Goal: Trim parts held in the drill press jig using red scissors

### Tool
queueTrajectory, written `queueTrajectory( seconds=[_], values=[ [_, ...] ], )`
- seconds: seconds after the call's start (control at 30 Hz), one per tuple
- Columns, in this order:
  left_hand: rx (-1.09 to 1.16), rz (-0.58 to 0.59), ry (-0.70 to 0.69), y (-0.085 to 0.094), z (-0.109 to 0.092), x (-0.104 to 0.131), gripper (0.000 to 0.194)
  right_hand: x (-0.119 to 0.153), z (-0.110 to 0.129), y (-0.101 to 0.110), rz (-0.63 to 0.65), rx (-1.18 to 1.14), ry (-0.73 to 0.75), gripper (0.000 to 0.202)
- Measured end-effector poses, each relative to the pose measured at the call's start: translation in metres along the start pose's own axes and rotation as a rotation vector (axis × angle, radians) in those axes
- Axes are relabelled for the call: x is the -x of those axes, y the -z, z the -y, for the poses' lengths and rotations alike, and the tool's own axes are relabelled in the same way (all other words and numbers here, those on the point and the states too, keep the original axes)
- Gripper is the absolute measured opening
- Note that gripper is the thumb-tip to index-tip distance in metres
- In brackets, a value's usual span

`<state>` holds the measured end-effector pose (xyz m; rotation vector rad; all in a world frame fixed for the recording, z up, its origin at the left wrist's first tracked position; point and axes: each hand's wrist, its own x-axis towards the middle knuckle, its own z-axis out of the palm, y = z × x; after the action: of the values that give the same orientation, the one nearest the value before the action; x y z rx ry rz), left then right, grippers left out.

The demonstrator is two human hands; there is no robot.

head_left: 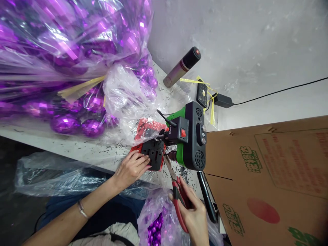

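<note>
My right hand (191, 208) is wrapped round the handles of scissors (176, 186) with red and black grips. Their blades point away from me and reach the edge of a black slotted plate (154, 159), beside a green and black machine (191, 136) with a red switch. My left hand (133, 165) has its fingers bent over the left side of that plate, holding it; the thumb is mostly hidden. Under the plate lies a red tray or mat (139, 133), partly covered by clear plastic. Whether anything lies between the blade tips is too small to tell.
Plastic bags of shiny purple balls (66, 124) fill the left. A bottle with a black cap (179, 70) stands by the wall, near power adapters (202, 94) and yellow ties. A large cardboard box (269, 171) is at right. Dark scraps litter the white tabletop (110, 150). Another purple bag (156, 218) lies in front.
</note>
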<state>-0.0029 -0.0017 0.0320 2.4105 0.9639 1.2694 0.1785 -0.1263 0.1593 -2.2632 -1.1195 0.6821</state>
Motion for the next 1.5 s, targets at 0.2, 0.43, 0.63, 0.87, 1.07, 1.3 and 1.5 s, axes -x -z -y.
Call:
queueTrajectory(
  seconds=[0.2,0.43,0.63,0.87,1.07,1.3,1.5],
  values=[
    [-0.007,-0.007,0.004,0.000,0.000,-0.001,0.012,-0.002,0.000,-0.002,0.023,-0.048,-0.033,0.057],
    [0.002,0.001,0.003,0.000,0.000,0.000,0.013,0.001,-0.010,-0.006,-0.026,0.046,0.106,0.054],
    [0.016,0.000,0.009,0.000,0.000,-0.001,0.014,0.003,-0.015,-0.011,-0.064,0.107,0.176,0.048],
    [0.015,-0.013,0.007,0.000,0.000,0.000,0.013,0.006,-0.015,-0.012,-0.086,0.146,0.204,0.045],
    [0.018,-0.016,0.005,0.000,0.000,-0.001,0.013,0.007,-0.015,-0.017,-0.116,0.127,0.249,0.046],
    [0.021,-0.014,0.006,0.000,0.000,-0.001,0.013,0.005,-0.012,-0.014,-0.091,0.123,0.234,0.043],
    [0.012,-0.007,0.004,-0.001,0.000,0.001,0.013,0.005,-0.012,-0.014,-0.076,0.067,0.190,0.045]
  ],
)
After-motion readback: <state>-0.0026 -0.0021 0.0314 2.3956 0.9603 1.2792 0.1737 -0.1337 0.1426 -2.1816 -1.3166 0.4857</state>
